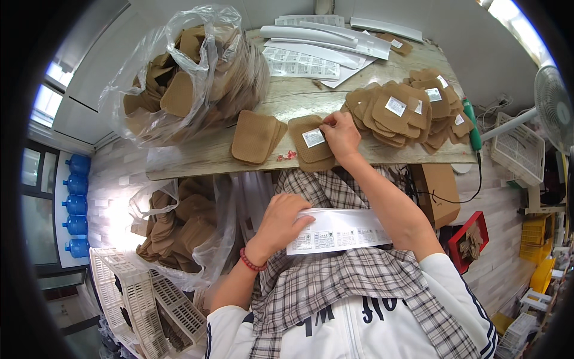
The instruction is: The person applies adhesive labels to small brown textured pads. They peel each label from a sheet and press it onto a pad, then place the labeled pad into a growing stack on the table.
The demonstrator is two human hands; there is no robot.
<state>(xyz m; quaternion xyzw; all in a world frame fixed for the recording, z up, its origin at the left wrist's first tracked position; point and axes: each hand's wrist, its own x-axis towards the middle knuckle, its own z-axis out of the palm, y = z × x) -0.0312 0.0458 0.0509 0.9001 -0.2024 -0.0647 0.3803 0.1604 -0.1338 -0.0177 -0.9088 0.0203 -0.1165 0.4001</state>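
Note:
My left hand (278, 222), with a red bead bracelet at the wrist, grips the left end of a white sheet of printed labels (336, 233) over my lap. At the table's front edge, my right hand (343, 135) has its fingertips closed at the right edge of a small white label (313, 138). That label lies on a brown rounded mesh pad (310, 159), with another pad partly showing under it. Just left is a short stack of plain brown pads (253, 137). To the right, a heap of brown pads (382, 122) bears several white labels.
A clear plastic bag (206, 78) full of brown pads stands at the table's left; another bag (209, 239) of them is below. Label sheets (305, 62) lie at the back. A green-handled corded tool (472, 127) is at the right edge, near a fan (551, 99).

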